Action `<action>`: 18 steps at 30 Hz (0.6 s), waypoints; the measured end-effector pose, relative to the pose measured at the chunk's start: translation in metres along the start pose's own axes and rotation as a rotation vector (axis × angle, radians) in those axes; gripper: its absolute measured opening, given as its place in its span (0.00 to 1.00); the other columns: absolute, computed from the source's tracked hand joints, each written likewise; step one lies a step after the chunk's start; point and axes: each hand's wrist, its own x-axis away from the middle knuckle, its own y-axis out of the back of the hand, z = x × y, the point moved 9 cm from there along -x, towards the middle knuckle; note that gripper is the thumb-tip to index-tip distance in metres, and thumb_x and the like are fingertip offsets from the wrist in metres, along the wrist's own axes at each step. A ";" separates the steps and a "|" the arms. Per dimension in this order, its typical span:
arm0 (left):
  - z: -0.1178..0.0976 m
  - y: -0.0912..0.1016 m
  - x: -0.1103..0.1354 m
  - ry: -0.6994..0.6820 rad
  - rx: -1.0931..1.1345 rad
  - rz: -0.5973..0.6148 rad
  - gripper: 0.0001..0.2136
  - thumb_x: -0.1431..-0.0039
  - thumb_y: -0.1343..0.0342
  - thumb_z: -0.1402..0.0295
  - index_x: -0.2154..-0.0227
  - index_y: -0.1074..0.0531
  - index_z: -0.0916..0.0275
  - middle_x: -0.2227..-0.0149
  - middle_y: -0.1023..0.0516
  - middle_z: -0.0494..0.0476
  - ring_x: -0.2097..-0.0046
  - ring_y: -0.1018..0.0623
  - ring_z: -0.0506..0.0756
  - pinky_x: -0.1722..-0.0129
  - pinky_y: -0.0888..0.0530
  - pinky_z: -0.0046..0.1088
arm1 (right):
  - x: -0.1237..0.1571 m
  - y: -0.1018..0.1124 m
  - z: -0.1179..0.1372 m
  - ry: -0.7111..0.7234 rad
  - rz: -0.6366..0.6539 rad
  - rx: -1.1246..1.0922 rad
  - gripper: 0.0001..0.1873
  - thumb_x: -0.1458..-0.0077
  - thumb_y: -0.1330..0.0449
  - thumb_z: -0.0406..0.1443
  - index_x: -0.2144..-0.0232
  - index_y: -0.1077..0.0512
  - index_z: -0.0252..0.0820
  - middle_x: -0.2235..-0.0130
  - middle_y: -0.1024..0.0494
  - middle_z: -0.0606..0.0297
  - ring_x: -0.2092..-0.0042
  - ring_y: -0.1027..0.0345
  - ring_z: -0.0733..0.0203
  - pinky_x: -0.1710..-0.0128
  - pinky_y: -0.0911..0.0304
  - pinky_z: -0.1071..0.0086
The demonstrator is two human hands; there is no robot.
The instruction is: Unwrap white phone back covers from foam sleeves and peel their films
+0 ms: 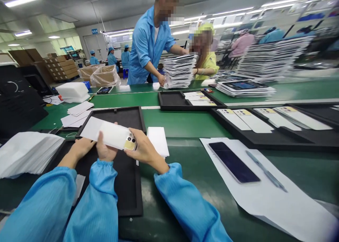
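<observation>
A phone [107,130] with a white back and a yellow patch by its camera lenses is raised above a black tray, tilted, camera end to the right. My left hand [106,148] grips it from below, thumb over its face. At the camera end, my right hand [141,146] pinches the corner. Another person's hand [83,148] reaches in from the left at the black tray [127,196]; whether it holds anything is unclear. A second black tray [132,116] lies behind. Right of the phone sits a stack of white sheets [158,139].
Stacked white foam sheets [29,153] stand at left. A dark-screened phone [233,162] and a pen [266,171] lie on white paper [265,206] at right. Behind are black trays [265,141] of white-backed phones [253,120]. Across the green bench, a blue-clad person [149,40] handles a tall stack [178,70].
</observation>
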 end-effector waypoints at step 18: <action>0.006 0.017 -0.010 0.042 0.275 0.006 0.22 0.41 0.59 0.53 0.62 0.27 0.63 0.61 0.22 0.63 0.48 0.26 0.63 0.47 0.29 0.49 | 0.009 -0.021 -0.002 -0.034 -0.015 -0.029 0.43 0.58 0.30 0.45 0.43 0.40 0.35 0.42 0.34 0.43 0.39 0.41 0.41 0.41 0.42 0.47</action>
